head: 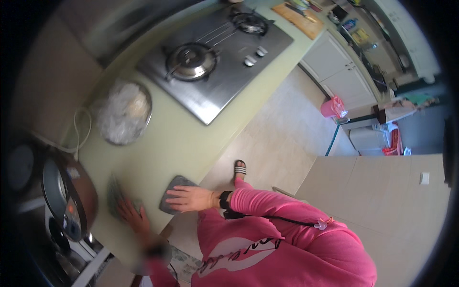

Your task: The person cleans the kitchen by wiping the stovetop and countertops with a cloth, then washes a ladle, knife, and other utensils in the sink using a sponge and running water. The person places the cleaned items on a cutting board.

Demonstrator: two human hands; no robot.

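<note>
My left hand (133, 216) presses on a blurred green-grey cloth (115, 195), holding it against the pale green countertop (172, 143) near the rice cooker. My right hand (192, 198) lies palm down, fingers a little apart, on a flat dark grey cloth or pad (171, 195) at the counter's front edge. It rests on this thing without gripping it. Both wrists have black bands. Beyond the hands, a round metal tray (150, 116) bears crumpled clear plastic and something pale, hard to make out.
A brown rice cooker (80, 190) stands at the left, beside a white cable (76, 131). Farther along is a steel gas hob (211, 104) with two burners. A wooden cutting board (312, 27) with a knife lies past it. A pink bin (328, 107) stands on the floor.
</note>
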